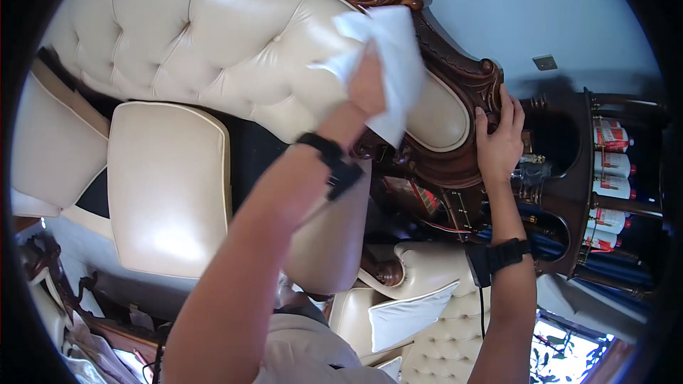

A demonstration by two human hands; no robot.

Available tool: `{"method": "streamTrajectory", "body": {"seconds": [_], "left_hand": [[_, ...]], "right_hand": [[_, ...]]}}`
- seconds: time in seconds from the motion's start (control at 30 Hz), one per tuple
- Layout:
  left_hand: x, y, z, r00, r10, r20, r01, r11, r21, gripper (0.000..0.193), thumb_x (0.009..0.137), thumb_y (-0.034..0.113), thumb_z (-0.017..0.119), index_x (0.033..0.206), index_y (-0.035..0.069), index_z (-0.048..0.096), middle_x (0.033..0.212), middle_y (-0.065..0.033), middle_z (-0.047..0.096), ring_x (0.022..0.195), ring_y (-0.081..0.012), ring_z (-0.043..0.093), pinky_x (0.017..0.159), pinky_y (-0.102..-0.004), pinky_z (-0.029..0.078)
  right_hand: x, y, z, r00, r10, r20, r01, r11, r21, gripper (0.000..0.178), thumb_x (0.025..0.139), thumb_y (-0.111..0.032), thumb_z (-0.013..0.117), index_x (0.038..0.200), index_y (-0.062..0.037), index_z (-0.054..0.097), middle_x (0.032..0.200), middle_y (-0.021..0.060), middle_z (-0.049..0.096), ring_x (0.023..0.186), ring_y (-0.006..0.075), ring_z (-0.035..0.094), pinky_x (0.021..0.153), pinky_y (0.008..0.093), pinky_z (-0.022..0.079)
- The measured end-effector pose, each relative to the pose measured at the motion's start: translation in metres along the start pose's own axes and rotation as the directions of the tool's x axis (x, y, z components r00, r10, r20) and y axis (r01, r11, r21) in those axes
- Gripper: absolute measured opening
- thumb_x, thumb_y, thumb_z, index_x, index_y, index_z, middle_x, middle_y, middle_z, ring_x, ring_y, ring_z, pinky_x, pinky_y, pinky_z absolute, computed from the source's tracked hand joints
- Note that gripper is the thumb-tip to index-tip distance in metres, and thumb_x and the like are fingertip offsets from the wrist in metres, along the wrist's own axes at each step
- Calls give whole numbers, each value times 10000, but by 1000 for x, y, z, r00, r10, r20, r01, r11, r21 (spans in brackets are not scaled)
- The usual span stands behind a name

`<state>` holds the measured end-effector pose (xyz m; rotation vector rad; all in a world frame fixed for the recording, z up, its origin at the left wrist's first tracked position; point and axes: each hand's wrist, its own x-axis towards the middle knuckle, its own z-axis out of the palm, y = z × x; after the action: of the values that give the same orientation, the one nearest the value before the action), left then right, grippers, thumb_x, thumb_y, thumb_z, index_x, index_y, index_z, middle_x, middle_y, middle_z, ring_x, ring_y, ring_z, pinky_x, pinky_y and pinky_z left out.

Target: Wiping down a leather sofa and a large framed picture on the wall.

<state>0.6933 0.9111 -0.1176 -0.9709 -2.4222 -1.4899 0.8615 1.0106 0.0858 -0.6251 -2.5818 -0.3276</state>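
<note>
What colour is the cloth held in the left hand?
White: the draped, motion-blurred white cloth in the left hand shows best in the head view.

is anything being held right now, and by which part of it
The left hand holds a white cloth, apparently near its middle; blur hides the exact grip. The right hand rests on the carved wooden frame.

My left hand (366,89) and right hand (500,148) are bare; I wear black wrist straps (509,254) with dark boxes (480,264), a thin cable (483,316) on the right, and a pale top (299,348).
</note>
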Motion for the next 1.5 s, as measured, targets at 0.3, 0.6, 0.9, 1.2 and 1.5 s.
{"method": "streamTrajectory", "body": {"seconds": [0.3,0.6,0.9,1.2,1.5], "left_hand": [[103,-189,-274,983,63,-170,166,65,984,580,822,408,524,1285,65,587,1296,-214,562,1344,-400,372,1152,-624,42],[48,-197,-158,961,188,-202,-152,972,181,772,935,231,512,1503,-43,67,1561,-223,174,1456,-331,162,1209,-362,91],[-59,96,37,907,395,145,-372,914,-162,720,848,315,577,1425,-44,339,1491,-246,314,1372,-440,247,1181,-540,19],[-97,146,33,987,145,-68,-159,831,-533,546,870,343,557,1343,76,497,1379,-148,493,1320,-350,383,1140,-472,218],[-143,-39,60,932,-333,-143,358,905,229,469,889,321,491,1280,74,564,1285,-146,579,1259,-341,473,1094,-457,304]], "right_hand": [[2,-2,-4,1000,28,6,-28,1000,12,595,837,-335,679,1383,-239,464,1356,164,476,1025,392,622,768,457,558],[-3,10,-3,1000,18,4,-18,1000,-25,602,830,-366,679,1380,-235,470,1342,160,486,1003,393,629,769,463,557],[-10,13,6,999,33,16,-33,999,-32,573,853,-406,657,1369,-232,477,1348,156,486,1042,391,622,785,470,551],[-4,10,-2,995,87,46,-85,996,-28,575,905,-558,539,1381,-243,477,1402,139,457,1118,360,600,842,463,526],[-1,-8,-1,999,41,32,-41,999,1,588,907,-571,535,1389,-241,470,1392,131,463,1119,347,599,828,456,530]]}}
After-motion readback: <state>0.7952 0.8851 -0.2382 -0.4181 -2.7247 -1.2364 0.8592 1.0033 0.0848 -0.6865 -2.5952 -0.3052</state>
